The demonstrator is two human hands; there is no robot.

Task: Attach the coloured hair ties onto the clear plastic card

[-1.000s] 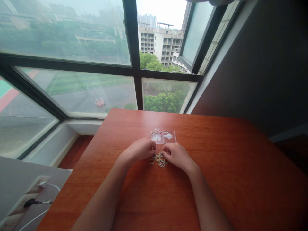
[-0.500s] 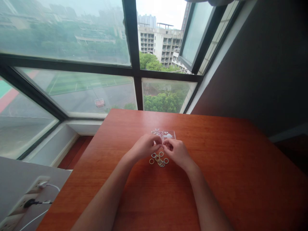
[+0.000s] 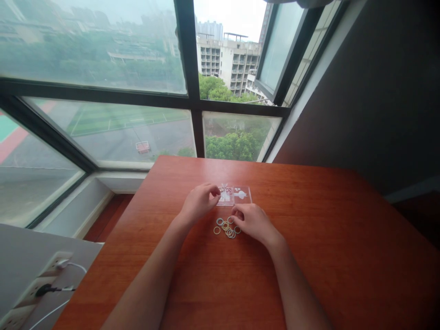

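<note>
My left hand (image 3: 202,201) is at the left edge of a clear plastic box (image 3: 242,194), thumb and fingers curled together. Anything between those fingertips is too small to make out. Lower and to the right, my right hand (image 3: 253,221) hovers over the loose rings (image 3: 226,226), its thumb and index finger bent with a gap between them. One pale ring (image 3: 230,220) lies right by these fingertips; whether they touch it, I cannot tell. The rings are thin, pale yellow and grey-blue, several overlapping. Inside the box are white shapes and small pinkish ring-like pieces (image 3: 228,189).
Everything lies on a reddish-brown wooden table (image 3: 309,220). Dark window frames (image 3: 197,128) stand beyond its far edge, with one pane tilted out. At the lower left, plugs and cables (image 3: 51,288) are on a wall ledge.
My hands have moved apart from each other. The left went left to the box's edge, while the right came slightly down to the rings. More of the box shows.
</note>
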